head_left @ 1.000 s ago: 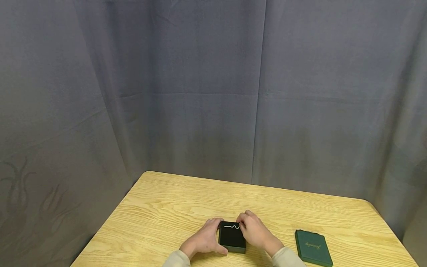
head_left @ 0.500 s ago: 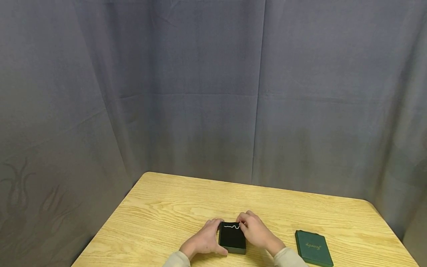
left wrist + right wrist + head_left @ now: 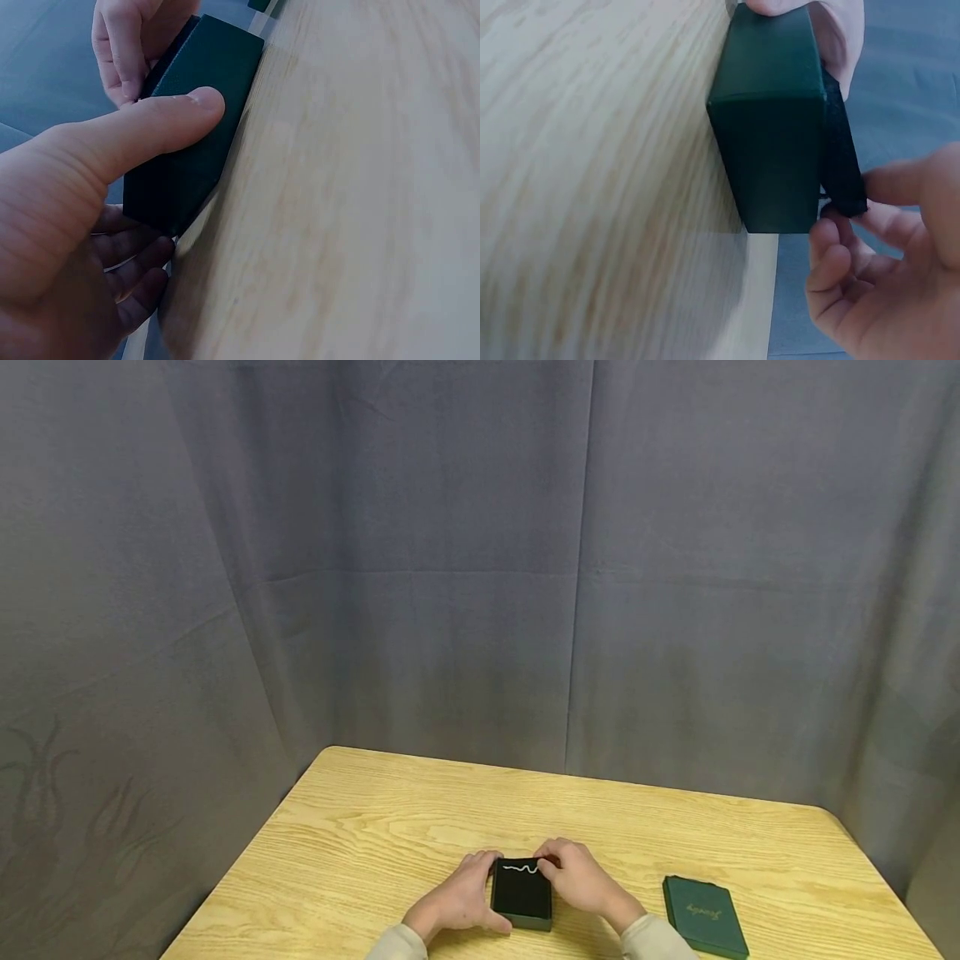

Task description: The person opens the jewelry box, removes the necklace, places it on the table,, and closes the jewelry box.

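A small dark green jewelry box (image 3: 527, 922) sits on the table between both hands. My left hand (image 3: 459, 893) grips it from the left, thumb against its near wall and fingers round its far side. A black insert pad (image 3: 521, 893) fills the box, and a thin silver chain (image 3: 517, 867) lies across the pad's far part. With thumb and fingers, my right hand (image 3: 579, 877) pinches the pad's far right corner. In the right wrist view that end of the pad (image 3: 844, 150) is tilted up out of the box (image 3: 769, 161). The chain's right end is hidden by the fingers.
The green lid (image 3: 705, 914) with gold lettering lies on the table to the right of my right hand. The wooden table (image 3: 390, 802) reaches back to a grey curtain (image 3: 450, 610), which hangs behind it and on the left.
My right hand has shifted very slightly to the right, its fingers still at the pad's far right corner. The left hand, the box and the lid have stayed in place.
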A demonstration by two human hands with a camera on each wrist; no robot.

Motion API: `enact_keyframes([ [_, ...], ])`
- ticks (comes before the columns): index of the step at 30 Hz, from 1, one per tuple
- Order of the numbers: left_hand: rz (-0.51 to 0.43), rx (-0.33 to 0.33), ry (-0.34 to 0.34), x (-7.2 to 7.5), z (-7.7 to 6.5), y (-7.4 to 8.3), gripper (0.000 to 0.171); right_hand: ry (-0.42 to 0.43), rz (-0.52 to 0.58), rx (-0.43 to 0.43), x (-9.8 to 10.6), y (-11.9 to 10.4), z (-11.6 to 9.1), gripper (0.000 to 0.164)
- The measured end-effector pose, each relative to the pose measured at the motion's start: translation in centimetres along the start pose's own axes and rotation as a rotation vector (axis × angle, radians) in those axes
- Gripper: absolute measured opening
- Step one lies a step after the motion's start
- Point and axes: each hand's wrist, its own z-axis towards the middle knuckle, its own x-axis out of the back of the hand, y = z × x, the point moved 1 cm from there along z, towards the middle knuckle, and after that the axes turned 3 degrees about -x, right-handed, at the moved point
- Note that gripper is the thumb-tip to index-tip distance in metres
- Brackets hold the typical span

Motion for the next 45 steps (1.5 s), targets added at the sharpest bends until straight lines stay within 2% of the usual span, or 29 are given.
enact_keyframes([
  [7,-0.007,-0.011,0.004,0.05,-0.10,0.06,0.096,-0.024,0.033,0.029,0.42,-0.17,-0.16,0.012],
  [21,-0.009,-0.033,0.016,0.07,-0.09,0.07,0.090,-0.009,0.065,0.046,0.77,0.31,-0.11,0.012],
  [29,0.012,-0.033,0.024,0.16,-0.22,0.26,0.097,0.002,0.159,0.021,0.90,0.16,-0.38,0.012],
  [45,0.003,-0.047,0.010,0.22,-0.25,0.37,0.092,0.020,0.293,-0.013,1.09,-0.04,-0.42,0.013],
])
